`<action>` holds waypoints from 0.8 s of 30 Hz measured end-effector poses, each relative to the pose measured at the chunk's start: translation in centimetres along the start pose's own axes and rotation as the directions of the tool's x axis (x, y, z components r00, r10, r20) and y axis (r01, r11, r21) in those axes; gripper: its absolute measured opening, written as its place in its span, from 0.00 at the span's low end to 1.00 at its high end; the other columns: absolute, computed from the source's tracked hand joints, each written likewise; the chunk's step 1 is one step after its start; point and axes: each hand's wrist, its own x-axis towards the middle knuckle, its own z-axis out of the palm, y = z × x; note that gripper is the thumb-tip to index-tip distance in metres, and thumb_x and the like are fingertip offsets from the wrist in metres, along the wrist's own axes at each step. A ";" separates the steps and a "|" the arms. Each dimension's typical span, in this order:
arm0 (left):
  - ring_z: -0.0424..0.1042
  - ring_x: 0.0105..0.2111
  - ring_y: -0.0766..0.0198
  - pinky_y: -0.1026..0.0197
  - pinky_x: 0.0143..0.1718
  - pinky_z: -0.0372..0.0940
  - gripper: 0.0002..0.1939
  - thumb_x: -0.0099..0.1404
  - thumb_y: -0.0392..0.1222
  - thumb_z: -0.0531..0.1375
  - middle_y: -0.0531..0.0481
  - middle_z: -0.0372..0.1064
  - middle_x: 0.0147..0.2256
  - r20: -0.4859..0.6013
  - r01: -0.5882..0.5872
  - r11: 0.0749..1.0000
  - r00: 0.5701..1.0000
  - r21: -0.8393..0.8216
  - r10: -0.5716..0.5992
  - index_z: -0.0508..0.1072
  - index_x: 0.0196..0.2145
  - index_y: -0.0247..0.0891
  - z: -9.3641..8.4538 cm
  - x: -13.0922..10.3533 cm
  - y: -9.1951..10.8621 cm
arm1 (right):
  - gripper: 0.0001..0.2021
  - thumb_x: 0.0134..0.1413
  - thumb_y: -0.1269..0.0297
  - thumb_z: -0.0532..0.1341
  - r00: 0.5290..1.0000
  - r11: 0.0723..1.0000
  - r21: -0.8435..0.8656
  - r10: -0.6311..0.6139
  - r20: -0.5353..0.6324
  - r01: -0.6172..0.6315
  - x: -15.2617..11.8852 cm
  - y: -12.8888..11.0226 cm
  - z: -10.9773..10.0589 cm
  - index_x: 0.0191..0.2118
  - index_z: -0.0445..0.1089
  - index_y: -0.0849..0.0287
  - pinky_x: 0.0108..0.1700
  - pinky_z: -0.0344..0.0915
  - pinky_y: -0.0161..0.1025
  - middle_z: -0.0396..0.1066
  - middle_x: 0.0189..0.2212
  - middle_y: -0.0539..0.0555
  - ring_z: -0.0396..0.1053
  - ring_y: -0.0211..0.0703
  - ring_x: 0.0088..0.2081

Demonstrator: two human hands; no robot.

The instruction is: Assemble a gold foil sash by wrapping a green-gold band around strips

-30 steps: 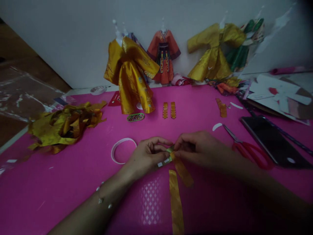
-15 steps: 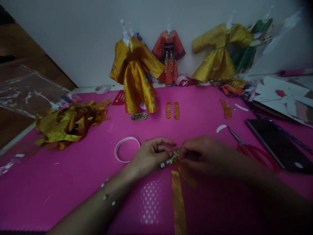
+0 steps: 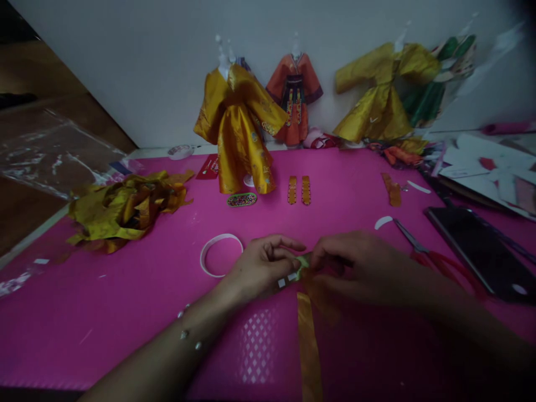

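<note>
My left hand is closed with thumb and fingertips on a small greenish-gold fabric strip, which bears two white squares. At the strip's right end, my right hand has its thumb and fingers curled at the fabric; its exact grip is blurred and partly hidden. A loose orange-gold fabric tail hangs under the right fingers. Just below both hands, a long gold ribbon runs toward the table's front edge. Beside my left wrist lies a white ring, perhaps a tape roll.
Gold fabric scraps are heaped at left. Red-handled scissors and a black phone lie at right. Several dressed miniature figures, one in a gold robe, stand at the back. Two decorated gold strips lie mid-table.
The camera view has shifted slightly, moving the scene a little to the right. My right thumb and index finger look somewhat farther apart. The left hand keeps its hold on the strip.
</note>
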 end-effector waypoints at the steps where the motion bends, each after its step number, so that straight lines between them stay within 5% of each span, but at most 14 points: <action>1: 0.56 0.11 0.77 0.69 0.17 0.51 0.10 0.54 0.34 0.63 0.61 0.69 0.18 -0.003 0.000 1.000 1.000 0.002 0.000 0.73 0.36 0.36 0.0 0.0 0.0 | 0.03 0.49 0.71 0.64 1.000 1.000 -0.003 0.014 -0.006 -0.014 0.0 0.0 0.0 0.33 0.73 0.58 0.26 0.53 0.30 0.67 0.21 0.44 0.61 0.31 0.22; 11: 0.56 0.11 0.77 0.69 0.17 0.51 0.09 0.55 0.33 0.63 0.61 0.69 0.18 0.001 0.012 0.999 1.000 0.037 -0.012 0.72 0.36 0.36 0.1 -0.2 0.2 | 0.03 0.54 0.69 0.62 0.999 0.998 -0.059 -0.027 -0.038 0.025 0.0 0.4 0.6 0.30 0.73 0.59 0.26 0.52 0.32 0.67 0.21 0.45 0.61 0.32 0.22; 24: 0.56 0.10 0.76 0.70 0.12 0.49 0.10 0.53 0.32 0.62 0.61 0.68 0.17 -0.016 0.034 0.999 0.999 0.008 -0.034 0.72 0.36 0.36 0.2 -0.3 0.3 | 0.07 0.61 0.68 0.58 0.956 0.951 -0.130 -0.289 -0.055 0.280 -0.2 0.7 0.7 0.33 0.72 0.57 0.29 0.55 0.34 0.72 0.27 0.49 0.66 0.34 0.26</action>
